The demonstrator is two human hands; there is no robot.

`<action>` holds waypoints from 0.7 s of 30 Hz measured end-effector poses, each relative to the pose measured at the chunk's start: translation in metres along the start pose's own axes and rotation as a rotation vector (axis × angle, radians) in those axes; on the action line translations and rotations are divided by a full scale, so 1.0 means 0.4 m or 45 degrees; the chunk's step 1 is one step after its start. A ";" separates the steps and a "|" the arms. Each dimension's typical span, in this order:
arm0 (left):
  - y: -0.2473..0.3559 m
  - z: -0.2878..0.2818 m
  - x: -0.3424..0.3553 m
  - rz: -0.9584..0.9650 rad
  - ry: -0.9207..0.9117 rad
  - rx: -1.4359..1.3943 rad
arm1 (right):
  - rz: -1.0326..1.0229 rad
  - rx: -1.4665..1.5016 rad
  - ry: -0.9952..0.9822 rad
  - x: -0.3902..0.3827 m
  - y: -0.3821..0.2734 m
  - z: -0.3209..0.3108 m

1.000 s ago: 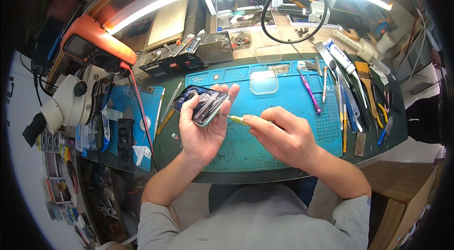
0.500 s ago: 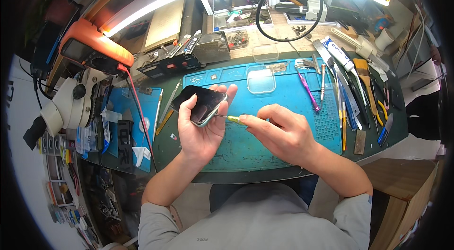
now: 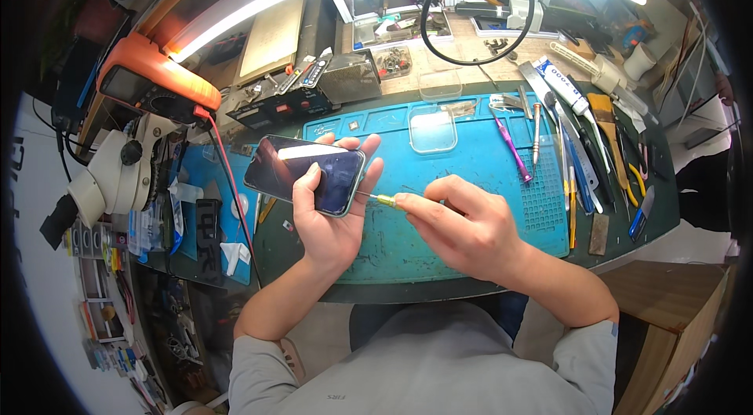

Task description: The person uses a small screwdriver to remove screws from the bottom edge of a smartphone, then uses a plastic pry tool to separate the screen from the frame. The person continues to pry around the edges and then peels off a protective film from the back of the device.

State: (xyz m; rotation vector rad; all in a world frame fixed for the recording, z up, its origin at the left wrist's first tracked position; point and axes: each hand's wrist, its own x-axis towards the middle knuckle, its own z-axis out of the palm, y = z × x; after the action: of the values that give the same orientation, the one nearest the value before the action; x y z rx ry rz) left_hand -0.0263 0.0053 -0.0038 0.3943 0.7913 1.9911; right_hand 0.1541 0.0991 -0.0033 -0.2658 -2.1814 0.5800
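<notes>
A smartphone [image 3: 284, 168] with a dark, reflective screen and a pale green edge lies in my left hand [image 3: 325, 231], thumb over the screen and fingertips showing behind its far edge. My right hand [image 3: 471, 231], fingers closed, grips a small screwdriver [image 3: 386, 200] with a yellow-green handle. Its thin shaft points left at the phone's bottom right edge; whether the tip touches is too small to tell. Both hands are above a blue silicone work mat [image 3: 400, 258].
An orange multimeter [image 3: 157, 70] and white microscope stand [image 3: 118, 172] crowd the left. A clear box [image 3: 431, 132], purple screwdriver [image 3: 514, 152], brush [image 3: 604, 129] and several other tools lie to the right. A black cable loop [image 3: 478, 60] hangs above the bench's back.
The phone has swung round and shifted left in my left hand, its screen now lying more broadly toward me. My right hand and screwdriver have moved only slightly.
</notes>
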 end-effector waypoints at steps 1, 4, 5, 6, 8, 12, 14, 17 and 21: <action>-0.003 0.001 0.000 0.017 -0.003 0.019 | 0.016 0.025 0.014 -0.002 -0.002 0.005; -0.009 0.004 -0.004 0.030 -0.025 0.060 | 0.073 0.113 0.025 -0.006 -0.005 0.011; -0.012 0.002 -0.005 0.038 -0.033 0.052 | 0.093 0.146 0.024 -0.008 -0.006 0.011; -0.015 -0.002 -0.005 0.046 -0.042 0.045 | 0.127 0.154 0.002 -0.008 -0.012 0.008; -0.020 -0.006 -0.007 0.054 -0.051 0.037 | 0.195 0.170 -0.042 -0.010 -0.026 0.001; -0.029 -0.010 -0.007 0.058 -0.045 0.045 | 0.134 0.071 -0.042 -0.020 -0.025 0.009; -0.031 -0.011 -0.009 0.056 -0.039 0.028 | 0.098 0.048 -0.003 -0.022 -0.028 0.016; -0.032 -0.011 -0.014 0.048 -0.032 -0.014 | 0.062 0.067 0.033 -0.027 -0.025 0.022; -0.033 -0.016 -0.012 0.051 -0.015 0.037 | 0.089 0.083 0.007 -0.026 -0.024 0.024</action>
State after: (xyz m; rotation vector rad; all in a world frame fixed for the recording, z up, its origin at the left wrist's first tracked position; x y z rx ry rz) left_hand -0.0188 0.0037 -0.0174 0.4420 0.8115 2.0146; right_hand 0.1531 0.0836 -0.0108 -0.3091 -2.1506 0.6876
